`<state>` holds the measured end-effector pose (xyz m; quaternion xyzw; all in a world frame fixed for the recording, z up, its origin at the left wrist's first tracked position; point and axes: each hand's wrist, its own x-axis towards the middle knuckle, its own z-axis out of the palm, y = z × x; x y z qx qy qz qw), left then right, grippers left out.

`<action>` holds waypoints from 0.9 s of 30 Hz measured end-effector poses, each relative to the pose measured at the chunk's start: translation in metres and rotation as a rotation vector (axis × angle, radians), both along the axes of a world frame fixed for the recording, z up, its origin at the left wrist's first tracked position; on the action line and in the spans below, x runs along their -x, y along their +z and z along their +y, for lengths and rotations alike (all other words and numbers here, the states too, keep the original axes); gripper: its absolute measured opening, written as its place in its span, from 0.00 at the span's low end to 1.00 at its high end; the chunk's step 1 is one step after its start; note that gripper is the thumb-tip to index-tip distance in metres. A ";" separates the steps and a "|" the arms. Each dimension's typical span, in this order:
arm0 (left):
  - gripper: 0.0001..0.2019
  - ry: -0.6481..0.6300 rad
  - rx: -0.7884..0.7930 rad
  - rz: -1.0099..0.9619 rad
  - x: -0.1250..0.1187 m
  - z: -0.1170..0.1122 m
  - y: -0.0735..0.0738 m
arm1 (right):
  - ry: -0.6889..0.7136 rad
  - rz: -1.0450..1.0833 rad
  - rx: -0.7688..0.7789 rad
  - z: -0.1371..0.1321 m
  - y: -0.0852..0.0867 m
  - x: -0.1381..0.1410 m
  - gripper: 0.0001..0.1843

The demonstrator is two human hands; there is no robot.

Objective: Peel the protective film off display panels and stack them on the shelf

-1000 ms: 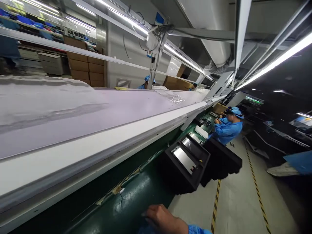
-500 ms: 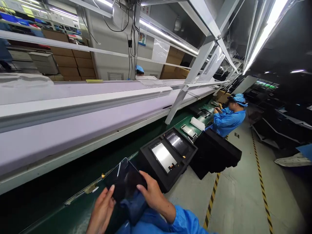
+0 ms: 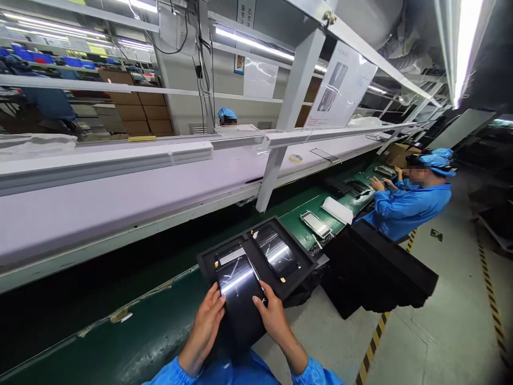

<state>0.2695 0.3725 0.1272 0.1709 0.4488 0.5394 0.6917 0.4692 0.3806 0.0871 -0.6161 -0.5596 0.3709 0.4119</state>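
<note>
Between my two hands is a glossy black display panel, tilted, its far end over the left part of a black foam tray. My left hand grips the panel's left edge, and my right hand holds its right edge with the thumb on top. In the tray's right compartment lies another dark shiny display panel. A silvery strip shows beyond the held panel in the left compartment; the held panel covers the rest there.
Along the green bench lie a metal-framed part and a white box. Stacked black trays stand to the right. A co-worker in blue works farther along. A white upright post rises behind the tray.
Both hands have carried the display panel forward and right, from over the bench edge to above the tray's left compartment. The camera view has shifted too.
</note>
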 end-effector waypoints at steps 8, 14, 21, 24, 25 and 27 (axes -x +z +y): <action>0.25 -0.316 -0.328 0.436 0.001 0.020 0.033 | 0.178 -0.464 -0.510 0.009 0.052 -0.027 0.30; 0.12 -0.892 -0.741 1.253 -0.012 0.020 0.085 | 0.687 -0.840 -0.715 0.006 0.111 -0.040 0.35; 0.19 -0.085 -0.802 1.397 -0.023 0.026 0.077 | 0.478 -0.486 -0.193 0.031 0.066 -0.065 0.28; 0.24 0.124 -0.534 1.113 -0.013 0.037 0.036 | 0.253 -0.199 -0.083 0.048 0.027 -0.063 0.28; 0.26 0.120 -0.428 0.999 -0.012 0.041 0.019 | 0.208 -0.135 -0.073 0.054 0.013 -0.058 0.28; 0.29 0.117 -0.263 0.816 -0.015 0.047 -0.016 | 0.162 -0.057 -0.067 0.062 -0.010 -0.044 0.30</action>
